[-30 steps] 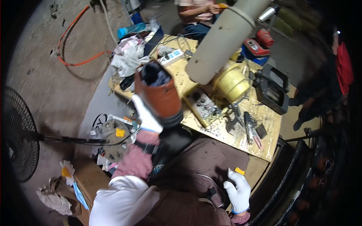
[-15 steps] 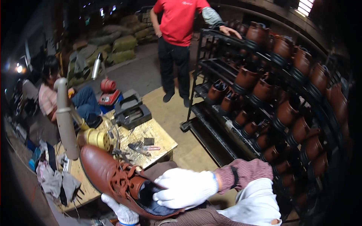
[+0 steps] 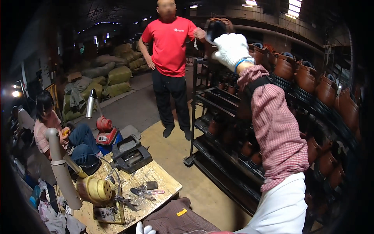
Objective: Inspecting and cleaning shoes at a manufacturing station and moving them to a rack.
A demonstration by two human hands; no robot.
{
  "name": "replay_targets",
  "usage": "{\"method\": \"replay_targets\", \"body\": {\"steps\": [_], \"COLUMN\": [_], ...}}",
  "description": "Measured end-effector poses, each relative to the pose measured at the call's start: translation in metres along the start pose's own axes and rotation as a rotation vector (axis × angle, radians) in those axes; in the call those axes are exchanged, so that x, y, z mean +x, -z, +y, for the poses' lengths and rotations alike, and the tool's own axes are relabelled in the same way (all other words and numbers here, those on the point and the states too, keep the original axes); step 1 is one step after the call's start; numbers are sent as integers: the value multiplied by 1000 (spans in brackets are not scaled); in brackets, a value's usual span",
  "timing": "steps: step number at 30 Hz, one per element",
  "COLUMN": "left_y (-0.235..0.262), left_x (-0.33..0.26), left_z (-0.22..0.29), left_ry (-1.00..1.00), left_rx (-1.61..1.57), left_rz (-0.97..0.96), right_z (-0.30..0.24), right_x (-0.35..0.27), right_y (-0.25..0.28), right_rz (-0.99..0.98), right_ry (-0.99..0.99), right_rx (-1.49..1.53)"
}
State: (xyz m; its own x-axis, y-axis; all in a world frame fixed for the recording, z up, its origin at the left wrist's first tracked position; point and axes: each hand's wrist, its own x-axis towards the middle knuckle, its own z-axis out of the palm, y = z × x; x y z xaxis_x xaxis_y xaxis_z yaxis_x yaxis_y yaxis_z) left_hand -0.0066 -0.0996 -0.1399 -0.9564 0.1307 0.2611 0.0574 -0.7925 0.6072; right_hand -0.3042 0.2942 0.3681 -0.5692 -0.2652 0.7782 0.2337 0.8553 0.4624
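My right hand (image 3: 233, 50), in a white knit glove, is raised at arm's length above the near end of the shoe rack. It is closed on a brown shoe (image 3: 227, 23), whose dark opening shows beside the fingers; the glove covers part of the shoe. My left hand (image 3: 145, 228), also gloved, shows only its fingers at the lower edge, beside the brown striped cloth (image 3: 171, 216) over my lap. Those fingers are apart, with nothing seen in them.
A black rack (image 3: 196, 113) of brown footwear stands at the right. A person in a red shirt (image 3: 171, 46) stands beyond it, one hand near the shoe. The wooden workbench (image 3: 163, 175) holds tools, a yellow lamp-like head (image 3: 91, 189) and a black tray (image 3: 132, 156). Another person (image 3: 48, 128) sits left.
The brown lace-up shoe has left my lap. My right hand has gone from inside it to high over the rack, while my left hand has dropped lower. The view has tilted up.
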Motion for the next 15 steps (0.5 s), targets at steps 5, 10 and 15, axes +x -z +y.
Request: {"method": "replay_targets", "body": {"steps": [5,10,15], "left_y": [19,2,-60], "left_x": [-24,-46,-31], "left_z": [-1,37,65], "left_ry": [79,292,301], "left_rx": [-363,21,511], "left_rz": [-24,674,483], "right_z": [16,-115,-77], "right_x": [-26,-203,-374], "right_y": [-89,-41,56], "right_rz": [96,-174,-497], "right_ry": [-250,530,367], "right_rx": [-208,360,580]}}
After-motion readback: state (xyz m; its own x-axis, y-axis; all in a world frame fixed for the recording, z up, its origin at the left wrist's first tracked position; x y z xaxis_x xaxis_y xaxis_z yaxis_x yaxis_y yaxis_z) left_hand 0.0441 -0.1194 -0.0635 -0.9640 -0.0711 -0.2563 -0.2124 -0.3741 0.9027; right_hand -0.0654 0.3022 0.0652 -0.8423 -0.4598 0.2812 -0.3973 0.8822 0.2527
